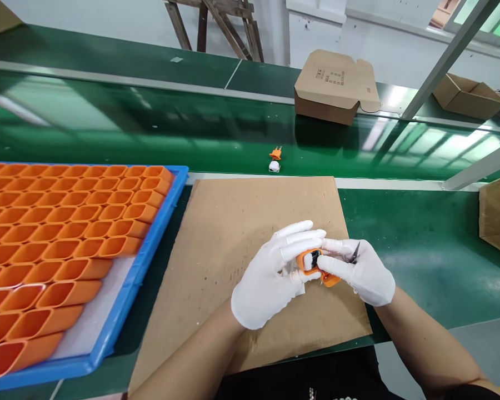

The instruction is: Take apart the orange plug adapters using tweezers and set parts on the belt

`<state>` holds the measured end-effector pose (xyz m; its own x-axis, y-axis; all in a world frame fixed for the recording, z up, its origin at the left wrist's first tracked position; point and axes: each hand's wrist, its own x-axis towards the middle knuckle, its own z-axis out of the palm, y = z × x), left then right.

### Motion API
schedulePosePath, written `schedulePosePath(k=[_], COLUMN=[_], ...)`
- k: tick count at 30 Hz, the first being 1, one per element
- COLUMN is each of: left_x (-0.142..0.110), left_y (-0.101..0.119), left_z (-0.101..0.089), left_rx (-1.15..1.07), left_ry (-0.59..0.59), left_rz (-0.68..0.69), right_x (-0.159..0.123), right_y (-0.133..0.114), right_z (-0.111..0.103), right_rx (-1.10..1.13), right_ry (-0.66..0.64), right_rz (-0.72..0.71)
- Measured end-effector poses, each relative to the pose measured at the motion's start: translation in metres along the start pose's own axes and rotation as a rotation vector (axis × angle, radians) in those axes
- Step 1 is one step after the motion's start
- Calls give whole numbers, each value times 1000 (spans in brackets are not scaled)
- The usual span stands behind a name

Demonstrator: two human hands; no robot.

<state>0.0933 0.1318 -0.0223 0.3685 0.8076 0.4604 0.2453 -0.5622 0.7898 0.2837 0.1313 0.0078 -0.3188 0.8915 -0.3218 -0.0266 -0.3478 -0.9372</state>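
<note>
Both my hands wear white gloves and meet over the cardboard sheet [250, 222]. My left hand [270, 278] pinches a small orange plastic housing [301, 262] between thumb and fingers. Inside its opening a black part [315, 256] shows. Fingertips of my right hand [360, 272] press on the housing's right side, over a second orange piece [330, 279] just below; whether the two pieces are joined I cannot tell. A dark pointed tool tip [355, 253] sticks up from my right palm, the rest of it hidden by the glove.
On the left, a blue tray [139, 283] holds rows of orange sleeves [69, 269]. Beyond the cardboard lie an orange two-pin plug [275, 153] and a white piece [274, 166]. A carton [333, 83] sits on the rear ledge; an open box [498, 216] stands right, near a slanted metal post [479, 166].
</note>
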Motion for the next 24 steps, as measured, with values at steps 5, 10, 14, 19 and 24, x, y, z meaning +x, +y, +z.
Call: schedulePosePath(k=[5, 10, 14, 19, 24], left_x=[-2, -2, -1, 1, 0], left_y=[-1, -2, 0, 2, 0], left_z=[2, 4, 5, 10, 12], left_rx=[-65, -77, -56, -56, -56], left_ry=[-26, -24, -23, -12, -27], left_rz=[-77, -110, -129, -119, -158], right_x=[0, 0, 1, 0, 3], right_y=[0, 2, 7, 12, 13], right_z=[6, 4, 3, 7, 3], right_rx=[78, 13, 32, 95, 86], right_ry=[109, 137, 134, 194, 150], right_rz=[42, 123, 116, 114, 110])
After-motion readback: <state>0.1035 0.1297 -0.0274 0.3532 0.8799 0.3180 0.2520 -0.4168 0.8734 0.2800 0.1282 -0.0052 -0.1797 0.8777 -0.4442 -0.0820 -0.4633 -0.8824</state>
